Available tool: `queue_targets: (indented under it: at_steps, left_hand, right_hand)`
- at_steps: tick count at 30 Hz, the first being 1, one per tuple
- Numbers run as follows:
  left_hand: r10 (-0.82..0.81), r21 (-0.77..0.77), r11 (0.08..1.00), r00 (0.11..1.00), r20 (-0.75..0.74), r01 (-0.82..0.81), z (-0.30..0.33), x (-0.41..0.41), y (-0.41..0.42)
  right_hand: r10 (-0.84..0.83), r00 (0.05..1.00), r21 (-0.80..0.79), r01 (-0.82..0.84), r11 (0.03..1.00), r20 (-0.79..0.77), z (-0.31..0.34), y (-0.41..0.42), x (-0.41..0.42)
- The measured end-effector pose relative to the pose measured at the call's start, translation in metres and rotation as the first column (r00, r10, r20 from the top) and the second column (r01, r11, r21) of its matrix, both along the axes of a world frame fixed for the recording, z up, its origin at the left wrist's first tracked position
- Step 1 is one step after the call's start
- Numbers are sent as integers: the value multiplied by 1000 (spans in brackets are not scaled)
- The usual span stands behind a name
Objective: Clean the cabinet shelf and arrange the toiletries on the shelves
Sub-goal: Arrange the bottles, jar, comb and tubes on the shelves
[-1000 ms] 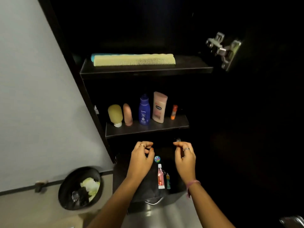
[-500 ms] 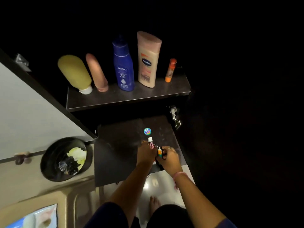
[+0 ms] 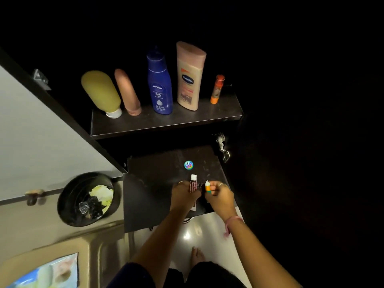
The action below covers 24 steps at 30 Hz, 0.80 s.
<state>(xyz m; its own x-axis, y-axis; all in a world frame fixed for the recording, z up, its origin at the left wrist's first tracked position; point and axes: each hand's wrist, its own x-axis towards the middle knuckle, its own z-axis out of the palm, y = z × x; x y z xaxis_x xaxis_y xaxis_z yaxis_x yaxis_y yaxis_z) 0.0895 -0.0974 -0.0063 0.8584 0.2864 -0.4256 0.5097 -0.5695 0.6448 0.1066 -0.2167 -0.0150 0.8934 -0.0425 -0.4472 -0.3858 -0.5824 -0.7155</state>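
Note:
On the dark bottom shelf (image 3: 149,190), my left hand (image 3: 184,194) grips a red tube with a white cap (image 3: 193,182). Beside it, my right hand (image 3: 218,195) holds a small orange and green tube (image 3: 207,187). A small round blue tin (image 3: 188,164) lies on the shelf just beyond my hands. The middle shelf (image 3: 166,123) carries a yellow bottle (image 3: 101,93), a pink tube (image 3: 126,91), a blue Nivea bottle (image 3: 160,84), a peach Vaseline bottle (image 3: 190,74) and an orange lip balm stick (image 3: 217,89), all upright in a row.
The open white cabinet door (image 3: 41,132) stands at the left. Below it a black bin (image 3: 89,199) holds crumpled paper and wrappers. A metal hinge (image 3: 222,148) sticks out at the bottom shelf's right side. My bare foot (image 3: 197,254) shows on the glossy floor.
The view has dropped from the upper shelves to the bottom shelf. Both hands, empty a second ago, have closed on the two small tubes and lifted their ends.

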Motion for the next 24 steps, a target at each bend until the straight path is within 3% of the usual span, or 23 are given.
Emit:
queue_targets:
  at_steps: [4, 8, 12, 17, 21, 24]
  left_hand:
    - [55, -30, 998, 988, 145, -51, 32, -24, 7]
    - [240, -195, 961, 937, 252, -194, 66, -44, 16]
    - [247, -316, 938, 917, 314, -145, 106, -63, 27]
    - [263, -378, 922, 857, 444, -87, 162, -74, 35]
    - [269, -402, 914, 823, 501, -54, 198, -78, 41]
    - [257, -392, 919, 799, 543, -29, 221, -78, 45]
  right_hand:
    - [-58, 993, 149, 42, 988, 100, 32, -10, -7]
    - [-89, 982, 290, 37, 956, 167, 76, -15, -17]
    - [-124, 970, 456, 16, 890, 207, 126, -15, -25]
    - [-171, 948, 672, -57, 738, 268, 186, -8, -36]
    - [-179, 921, 718, -136, 683, 345, 232, 2, -45]
    - [-156, 888, 672, -202, 712, 432, 263, 9, -50]
